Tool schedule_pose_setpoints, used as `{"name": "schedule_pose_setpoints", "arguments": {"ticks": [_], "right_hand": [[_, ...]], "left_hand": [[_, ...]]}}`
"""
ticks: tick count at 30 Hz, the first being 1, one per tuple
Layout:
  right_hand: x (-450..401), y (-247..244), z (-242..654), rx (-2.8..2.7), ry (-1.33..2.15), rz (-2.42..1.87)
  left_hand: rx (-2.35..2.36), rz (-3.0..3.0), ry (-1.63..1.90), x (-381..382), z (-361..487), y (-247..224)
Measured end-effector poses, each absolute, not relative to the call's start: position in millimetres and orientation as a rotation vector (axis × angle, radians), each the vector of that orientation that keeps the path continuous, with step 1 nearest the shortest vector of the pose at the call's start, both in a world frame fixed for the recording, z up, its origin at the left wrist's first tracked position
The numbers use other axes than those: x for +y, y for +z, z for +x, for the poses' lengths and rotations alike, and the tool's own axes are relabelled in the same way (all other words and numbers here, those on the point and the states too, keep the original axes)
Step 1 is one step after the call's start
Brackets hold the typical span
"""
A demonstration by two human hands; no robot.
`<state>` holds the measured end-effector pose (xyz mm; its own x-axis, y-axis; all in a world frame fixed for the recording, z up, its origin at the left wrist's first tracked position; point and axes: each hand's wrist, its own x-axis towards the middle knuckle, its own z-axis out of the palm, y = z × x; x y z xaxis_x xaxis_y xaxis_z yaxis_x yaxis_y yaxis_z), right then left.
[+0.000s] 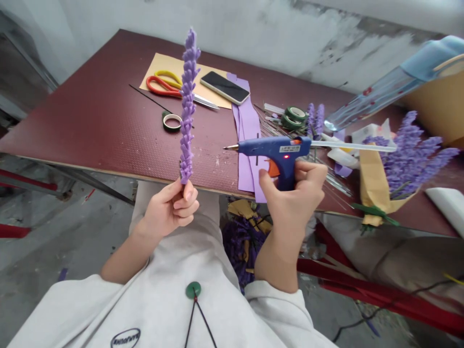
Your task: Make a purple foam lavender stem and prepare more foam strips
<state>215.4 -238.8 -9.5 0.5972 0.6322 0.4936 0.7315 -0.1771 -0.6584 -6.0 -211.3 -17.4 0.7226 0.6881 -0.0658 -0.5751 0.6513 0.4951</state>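
The surface (90, 130), a dark red board, spreads out beyond both my hands. Past my right fingers lies a purple lavender bouquet (409, 159) wrapped in tan paper, and a purple foam sheet (246, 140) runs along just ahead of them. My right hand (293, 198) has its fingers clamped round the grip of a blue glue gun (275, 149). The gun's nozzle (231, 147) points toward my left fingers, and a long glue stick (353, 146) pokes out behind it toward the bouquet. My left hand (170, 208) has its fingers together, pinching the base of a foam lavender stem (187, 106), which stands upright in the air above the surface. Ahead of those fingers lie scissors (163, 86), a phone (224, 87) and a tape roll (171, 122).

The gun's red light (286, 156) is lit, so I'd treat the nozzle as hot. If my hands drift together, it could burn my left fingers or melt the foam. A careless squeeze of the trigger could drip glue onto the sheet below. Held only at its base, the stem could bend if pressed, and a sideways swing could knock the glue stick into the bouquet.
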Motion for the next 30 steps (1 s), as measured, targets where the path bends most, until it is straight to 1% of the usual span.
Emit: {"name": "schedule_pose_setpoints", "arguments": {"ticks": [8,18,30], "right_hand": [[-234.3,-7.9,184.1,-1.14,0.049,-1.815],[-228.4,-24.4,181.6,-1.299,-0.181,-1.682],[-226.5,-25.9,184.1,-1.4,-0.07,-1.719]], "left_hand": [[0.341,0.384,0.805,-196.4,2.0,-20.7],[0.242,0.112,0.757,-190.1,3.1,-23.9],[0.22,0.036,0.762,-190.0,1.6,-27.6]]}}
